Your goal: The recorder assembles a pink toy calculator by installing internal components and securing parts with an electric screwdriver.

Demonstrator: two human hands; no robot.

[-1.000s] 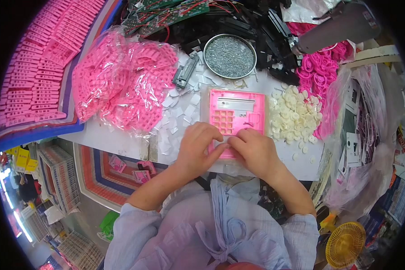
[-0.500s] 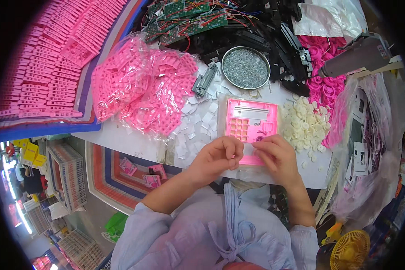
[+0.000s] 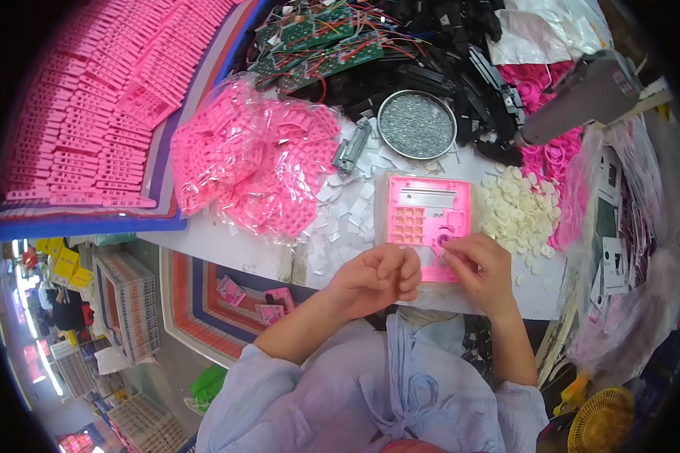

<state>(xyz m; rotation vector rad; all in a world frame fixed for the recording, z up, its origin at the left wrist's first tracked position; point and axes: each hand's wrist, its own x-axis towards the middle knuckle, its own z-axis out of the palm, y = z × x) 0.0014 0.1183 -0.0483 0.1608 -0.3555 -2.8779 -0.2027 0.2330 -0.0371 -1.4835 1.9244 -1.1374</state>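
A pink plastic housing lies on the white table in front of me, with a square-holed grid, a silvery strip and a round opening. My right hand is closed in a pinch at that opening, over the housing's right side. Whatever its fingertips hold is too small to make out. Beside the housing's lower left corner, my left hand has its fingers curled in. Its palm side is partly hidden, so its contents cannot be made out.
Cream discs are heaped right of the housing. Behind stands a round tin of small metal pieces, near green circuit boards. Bagged pink parts and white paper bits lie left. A grey tool juts in at right.
The view has shifted slightly, so the scene sits lower and further right. My right fingertips have moved up a little at the round opening; my left hand has drawn slightly back from the housing.
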